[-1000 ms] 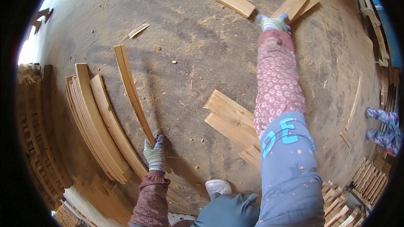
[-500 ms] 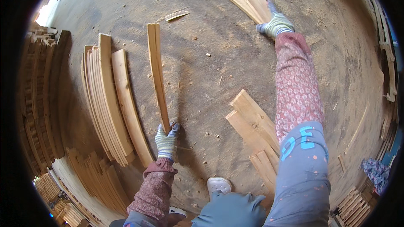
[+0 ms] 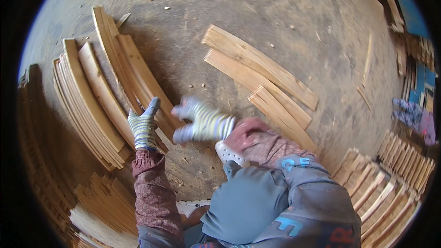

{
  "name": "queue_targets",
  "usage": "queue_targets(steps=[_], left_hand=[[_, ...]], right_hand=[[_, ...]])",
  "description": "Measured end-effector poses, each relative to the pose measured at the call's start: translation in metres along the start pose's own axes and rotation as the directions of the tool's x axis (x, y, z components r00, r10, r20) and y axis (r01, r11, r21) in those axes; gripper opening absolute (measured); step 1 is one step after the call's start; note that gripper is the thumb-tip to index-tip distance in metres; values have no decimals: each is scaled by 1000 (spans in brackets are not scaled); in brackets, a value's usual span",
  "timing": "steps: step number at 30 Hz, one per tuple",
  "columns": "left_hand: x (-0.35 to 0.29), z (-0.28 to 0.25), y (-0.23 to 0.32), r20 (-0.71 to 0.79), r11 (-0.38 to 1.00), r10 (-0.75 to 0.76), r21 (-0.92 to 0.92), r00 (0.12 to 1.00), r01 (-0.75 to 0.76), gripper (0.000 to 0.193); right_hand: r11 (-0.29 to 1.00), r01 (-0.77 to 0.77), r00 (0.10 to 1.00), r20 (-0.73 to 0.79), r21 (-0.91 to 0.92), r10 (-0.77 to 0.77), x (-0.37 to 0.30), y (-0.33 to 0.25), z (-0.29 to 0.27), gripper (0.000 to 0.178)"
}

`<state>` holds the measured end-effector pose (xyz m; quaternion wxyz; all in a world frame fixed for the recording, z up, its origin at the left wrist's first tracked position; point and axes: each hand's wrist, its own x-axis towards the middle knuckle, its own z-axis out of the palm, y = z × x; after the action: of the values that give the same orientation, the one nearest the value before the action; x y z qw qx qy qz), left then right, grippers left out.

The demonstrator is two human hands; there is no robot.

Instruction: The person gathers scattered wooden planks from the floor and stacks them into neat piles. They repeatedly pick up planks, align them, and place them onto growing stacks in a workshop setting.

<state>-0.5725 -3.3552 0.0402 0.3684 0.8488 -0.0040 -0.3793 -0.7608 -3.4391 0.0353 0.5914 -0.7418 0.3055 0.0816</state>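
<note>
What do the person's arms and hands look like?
The left hand and right hand wear striped knit gloves in pale yellow-green, white and blue-grey. Reddish patterned lower sleeves meet grey-blue upper sleeves, with bright blue lettering on the right.

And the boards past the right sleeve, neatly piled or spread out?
Spread out: the boards lie loosely across the floor, their toothed ends uneven.

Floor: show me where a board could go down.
Best room: the floor beyond the toothed boards, bare but for chips. Narrower: between those and the long boards by the left hand; the right hand intrudes there. Crowded: left, around the stacked boards.
</note>
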Motion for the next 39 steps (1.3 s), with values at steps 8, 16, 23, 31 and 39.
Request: queue_targets(steps=[8,16,23,31,39], left_hand=[[-5,9,-14,69,913,397,69,915,-402,50],[26,-2,-24,172,962,231,107,958,-251,38],[32,-10,-46,111,945,292,121,950,-304,35],[-7,-30,-66,218,944,330,-52,918,-327,35],[-44,-26,-59,162,972,231,-75,959,-221,56]], right_hand=[[574,-758,615,-630,-309,474,-119,134,-180,118],[796,-605,690,-503,-6,521,-163,111,-176,89],[684,-730,639,-352,4,684,-279,142,-106,102],[598,-756,641,-488,-266,592,-261,133,-61,141],[773,-505,810,-521,-383,271,-188,96,-18,103]])
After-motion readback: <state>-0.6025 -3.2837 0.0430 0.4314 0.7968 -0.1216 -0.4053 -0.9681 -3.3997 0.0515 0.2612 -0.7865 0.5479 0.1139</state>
